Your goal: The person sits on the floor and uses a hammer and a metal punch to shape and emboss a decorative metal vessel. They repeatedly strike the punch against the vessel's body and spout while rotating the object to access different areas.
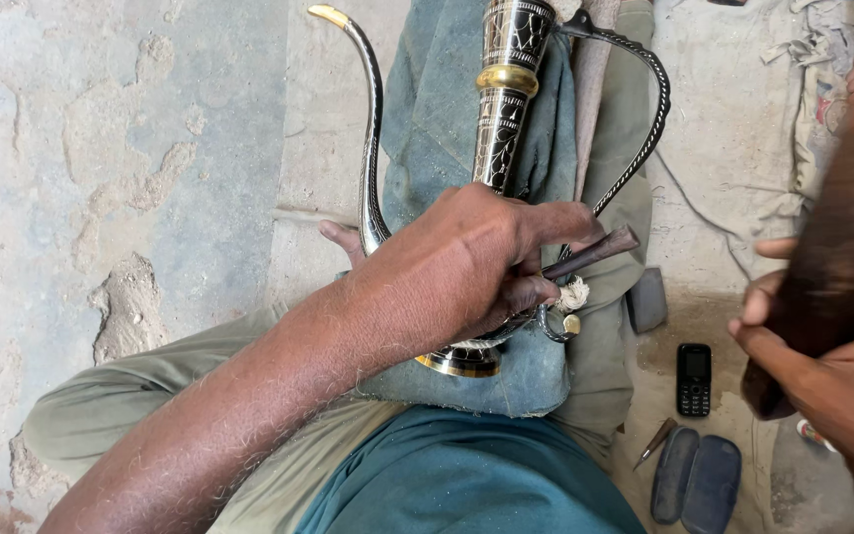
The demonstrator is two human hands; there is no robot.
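The ewer, black with silver engraving and brass bands, lies on its side across the person's lap, neck pointing away from the body and its round base nearest the belly. Right on top of the ewer's belly sits the left hand, fingers curled tight around a thin dark punch whose blunt end sticks out past the ewer's handle side. The long curved spout sweeps up on the far side of the ewer from the punch, tipped in brass; the twisted handle loops on the other side. Under the ewer, a blue-grey cloth pads the lap, over olive trousers. Off beyond the ewer's handle, the right hand is closed around a dark wooden mallet, blurred, raised well apart from the ewer. The floor is rough, cracked concrete; on it, past the handle side of the ewer, lie a small black phone, two dark flat stones and a small pointed tool. The left forearm reaches in diagonally from the near corner, wrist bent down over the ewer; the right wrist comes in from the edge, cocked upward.
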